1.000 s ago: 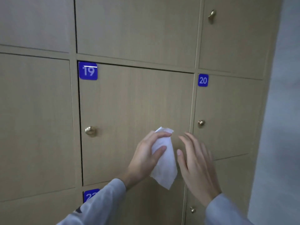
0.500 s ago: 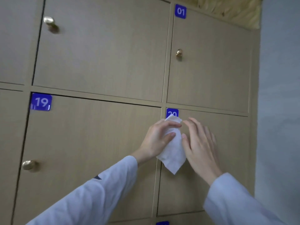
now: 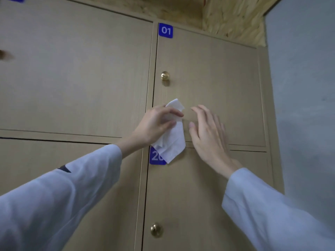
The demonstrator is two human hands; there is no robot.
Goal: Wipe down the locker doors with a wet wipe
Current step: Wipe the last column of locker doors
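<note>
A white wet wipe (image 3: 175, 142) hangs folded from my left hand (image 3: 155, 124), pinched between thumb and fingers in front of the lower part of locker door 01 (image 3: 217, 84). The wipe's lower corner covers part of the blue number plate 20 (image 3: 155, 157). My right hand (image 3: 208, 134) is raised just right of the wipe, fingers straight and spread, holding nothing. Whether it touches the door cannot be told. Door 01 has a brass knob (image 3: 165, 76) above the hands. Door 20 (image 3: 199, 205) lies below, with its brass knob (image 3: 156, 230) near the bottom.
A plain locker door (image 3: 72, 73) fills the upper left, another (image 3: 45, 160) sits behind my left sleeve. Rough chipboard (image 3: 226, 17) shows above the lockers. A grey wall (image 3: 304, 105) runs along the right, beside the locker's side panel.
The view has tilted upward from door 19 to doors 01 and 20. Both hands have risen with the wipe from beside door 19's right edge to the lower part of door 01.
</note>
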